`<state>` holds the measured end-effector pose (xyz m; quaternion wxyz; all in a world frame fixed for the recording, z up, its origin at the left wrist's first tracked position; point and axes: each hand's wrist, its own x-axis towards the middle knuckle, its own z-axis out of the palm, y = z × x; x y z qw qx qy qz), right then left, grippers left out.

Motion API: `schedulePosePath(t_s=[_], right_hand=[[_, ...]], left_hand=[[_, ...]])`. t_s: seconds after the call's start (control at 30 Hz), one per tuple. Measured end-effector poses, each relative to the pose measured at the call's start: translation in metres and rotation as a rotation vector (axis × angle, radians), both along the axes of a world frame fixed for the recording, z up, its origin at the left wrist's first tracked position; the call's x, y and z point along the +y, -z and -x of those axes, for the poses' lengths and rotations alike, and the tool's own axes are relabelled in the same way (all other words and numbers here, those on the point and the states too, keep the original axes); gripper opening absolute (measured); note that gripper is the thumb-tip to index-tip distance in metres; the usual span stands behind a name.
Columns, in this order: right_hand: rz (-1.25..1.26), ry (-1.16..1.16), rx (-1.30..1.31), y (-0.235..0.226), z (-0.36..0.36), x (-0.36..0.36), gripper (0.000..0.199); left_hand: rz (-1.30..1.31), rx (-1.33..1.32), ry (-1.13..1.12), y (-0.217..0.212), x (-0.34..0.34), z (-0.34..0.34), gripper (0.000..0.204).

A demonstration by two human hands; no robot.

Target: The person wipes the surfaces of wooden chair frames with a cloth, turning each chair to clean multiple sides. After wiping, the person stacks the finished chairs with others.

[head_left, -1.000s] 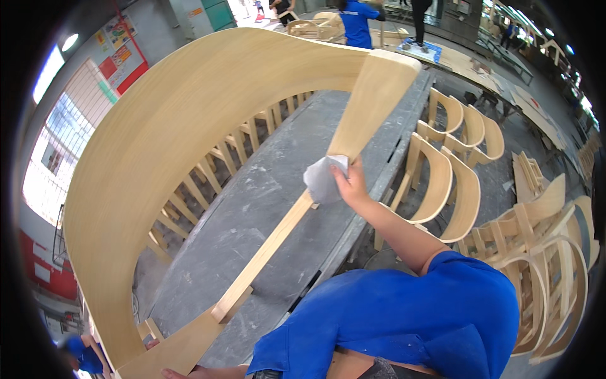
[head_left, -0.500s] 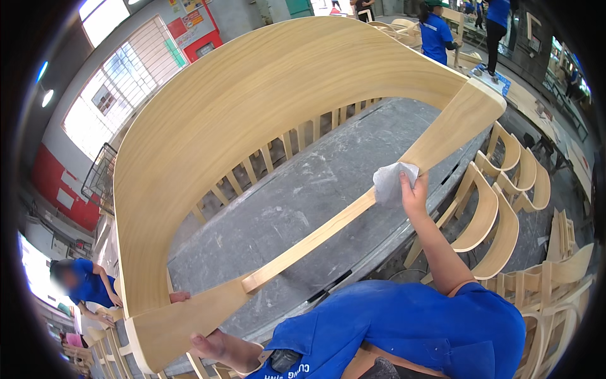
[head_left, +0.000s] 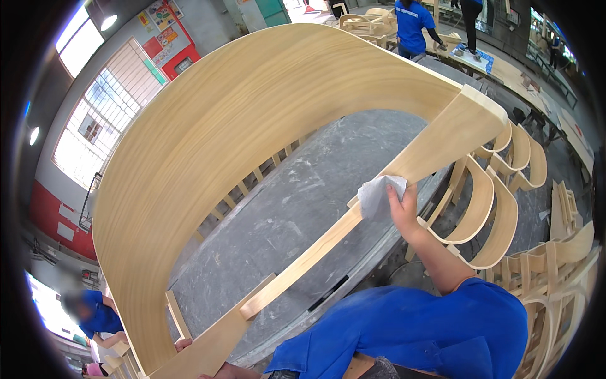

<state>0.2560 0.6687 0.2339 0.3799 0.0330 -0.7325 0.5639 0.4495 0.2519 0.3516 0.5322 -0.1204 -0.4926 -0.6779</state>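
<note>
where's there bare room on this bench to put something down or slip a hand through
The grey benchtop is bare inside the loop of the curved wooden frame, between its arch and the straight rail. The right hand presses a white cloth on that rail; the left hand grips the frame's lower end. Right of the bench, stacked curved chair parts crowd everything.

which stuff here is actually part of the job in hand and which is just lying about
In hand: bent wooden chair frame; pale cloth pressed on its rail by the right hand; left hand steadying its lower end.

Lying about: stacked curved frames; grey workbench.
</note>
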Motion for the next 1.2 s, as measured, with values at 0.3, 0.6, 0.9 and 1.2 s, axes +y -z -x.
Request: schedulePosePath(t_s=[0.3, 0.6, 0.9, 1.2], right_hand=[[-0.013, 0.02, 0.045, 0.016, -0.004, 0.006, 0.022], [-0.126, -0.361, -0.462, -0.027, -0.018, 0.064, 0.028], [-0.185, -0.421, -0.419, -0.12, -0.041, 0.013, 0.029], [-0.413, 0.026, 0.718, -0.238, 0.087, -0.13, 0.054]], left_hand=[[0.315, -0.214, -0.263, 0.001, -0.021, -0.008, 0.063], [0.181, -0.165, -0.312, -0.014, 0.005, 0.012, 0.057], [0.345, -0.217, -0.409, -0.029, 0.014, 0.019, 0.054], [0.343, -0.182, -0.32, -0.027, 0.015, 0.02, 0.053]])
